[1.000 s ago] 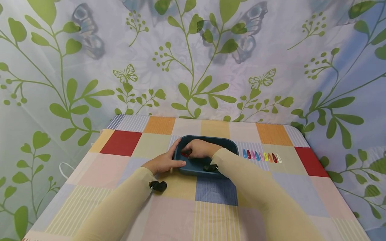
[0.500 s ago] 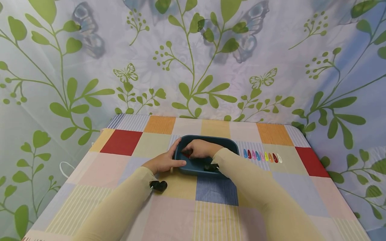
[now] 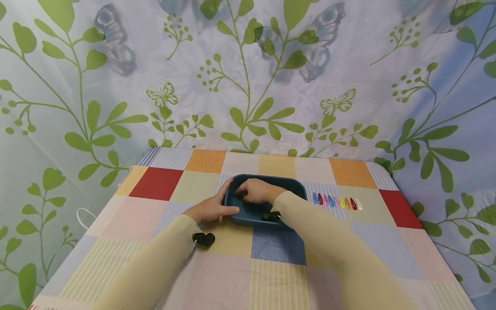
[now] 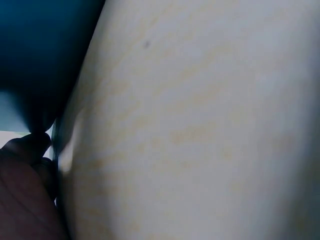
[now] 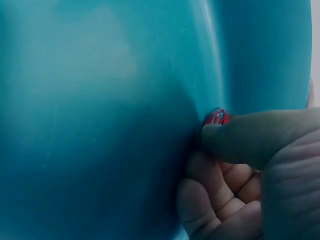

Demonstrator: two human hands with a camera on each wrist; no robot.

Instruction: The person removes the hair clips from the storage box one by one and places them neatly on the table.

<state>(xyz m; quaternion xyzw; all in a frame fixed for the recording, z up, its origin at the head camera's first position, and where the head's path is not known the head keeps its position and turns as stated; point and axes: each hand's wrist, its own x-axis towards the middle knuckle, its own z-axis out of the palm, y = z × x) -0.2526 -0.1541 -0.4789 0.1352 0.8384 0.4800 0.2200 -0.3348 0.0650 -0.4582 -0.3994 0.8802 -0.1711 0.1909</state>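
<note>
A dark blue rectangular tray (image 3: 248, 221) sits on the table. My left hand (image 3: 211, 209) rests against its left side, fingers straight along the outside and the thumb stretched toward the front corner. My right hand (image 3: 257, 191) reaches down inside the tray near its left end. In the right wrist view, thumb and index finger pinch a small red snap hair clip (image 5: 216, 117) close to the tray wall; most of the clip is hidden by the thumb. The left wrist view is mostly tablecloth, with the tray in the upper left corner.
To the right of the tray, several coloured hair clips (image 3: 331, 200) lie in a neat row, from blue to white. A patchwork tablecloth (image 3: 279, 280) covers the table. Behind hangs a leaf-patterned curtain (image 3: 248, 77). A white cable (image 3: 82, 217) loops at the left edge.
The red clip, visible under my right fingers earlier in the head view, is now covered by them there. The right fingers have drawn slightly closer together. My left hand and the tray stay put.
</note>
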